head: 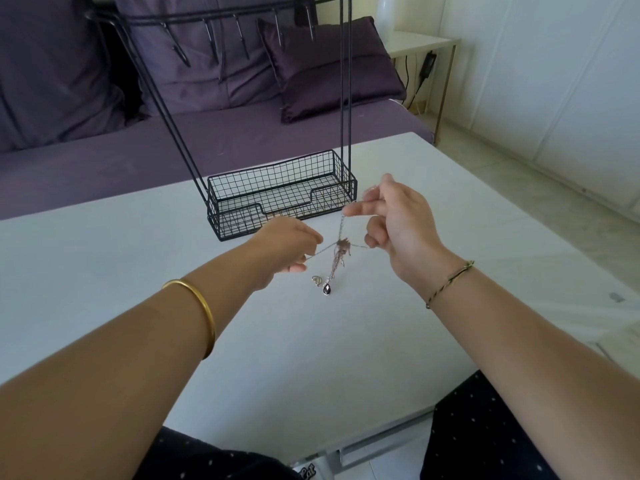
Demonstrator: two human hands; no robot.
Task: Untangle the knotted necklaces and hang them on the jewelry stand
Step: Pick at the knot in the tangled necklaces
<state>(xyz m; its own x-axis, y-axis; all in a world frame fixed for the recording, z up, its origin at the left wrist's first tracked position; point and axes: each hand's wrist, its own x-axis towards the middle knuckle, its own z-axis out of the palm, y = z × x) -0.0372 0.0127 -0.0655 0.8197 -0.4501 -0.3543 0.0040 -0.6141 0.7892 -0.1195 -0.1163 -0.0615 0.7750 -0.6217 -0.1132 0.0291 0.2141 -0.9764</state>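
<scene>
A tangle of thin chains, the knotted necklaces (343, 244), hangs in the air between both hands above the white table (145, 258). A dark teardrop pendant (327, 289) and a small silver charm (316, 280) dangle from it down to the tabletop. My left hand (287, 247) pinches one chain strand to the left of the knot. My right hand (391, 216) pinches another strand up and to the right, with a further strand running to its curled lower fingers. The black wire jewelry stand (282, 194) rises right behind the hands, its hook bar (221, 20) at the top of the view.
A purple sofa with cushions (325, 71) lies behind the table. A small white side table (420, 43) with a cable and a power adapter stands at the back right. My knees in dark dotted trousers (481, 431) are at the table's near edge.
</scene>
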